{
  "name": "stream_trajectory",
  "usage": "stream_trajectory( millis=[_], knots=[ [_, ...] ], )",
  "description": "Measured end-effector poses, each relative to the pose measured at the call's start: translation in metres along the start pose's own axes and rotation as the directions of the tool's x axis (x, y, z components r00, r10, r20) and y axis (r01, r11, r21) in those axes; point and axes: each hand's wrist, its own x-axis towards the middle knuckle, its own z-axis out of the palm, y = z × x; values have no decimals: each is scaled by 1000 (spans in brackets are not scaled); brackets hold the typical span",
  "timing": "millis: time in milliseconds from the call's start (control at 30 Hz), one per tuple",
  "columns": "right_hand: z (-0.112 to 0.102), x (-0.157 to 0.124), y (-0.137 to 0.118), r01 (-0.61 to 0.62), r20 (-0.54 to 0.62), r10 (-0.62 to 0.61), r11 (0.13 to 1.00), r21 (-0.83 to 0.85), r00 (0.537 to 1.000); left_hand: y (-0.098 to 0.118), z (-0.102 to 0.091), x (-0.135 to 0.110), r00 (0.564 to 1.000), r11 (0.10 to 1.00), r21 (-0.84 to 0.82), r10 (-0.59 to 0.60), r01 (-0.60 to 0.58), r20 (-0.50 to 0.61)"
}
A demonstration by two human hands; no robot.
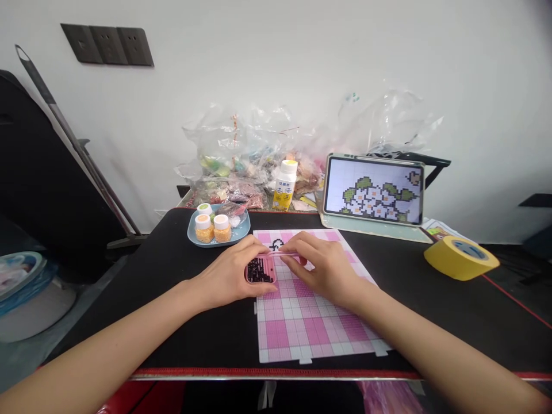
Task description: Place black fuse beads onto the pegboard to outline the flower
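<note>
Black fuse beads fill part of a small pink bead tray [273, 269], which my left hand [235, 265] grips by its side. Between the thumb and fingers of my right hand [319, 261] is a thin pink tool [287, 254], its tip reaching the tray's far edge; its exact kind is hard to make out. Both hands are over a pink-and-white checked pegboard [293, 339] lying on the black mat. Near its far edge, a small curved outline of black beads [276, 244] is partly hidden behind my right fingers.
A blue plate [196, 237] with several bead jars stands back left. Behind are a white-and-yellow bottle [284, 185] and plastic bags [241, 155]. A tablet [374, 190] displays a pixel flower pattern. Yellow tape [448, 259] lies right; a bin [34, 305] stands left.
</note>
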Motion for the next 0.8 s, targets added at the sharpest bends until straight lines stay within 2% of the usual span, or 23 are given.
stream_trajectory(
  millis=[200,800],
  knots=[
    [5,-2,0,14,27,-15,1000,16,1000,0,-1,1,1000,1000,-16,0,1,6],
    [13,0,2,18,10,-18,999,-26,1000,-3,1,1,1000,1000,8,21,-21,9]
  ],
)
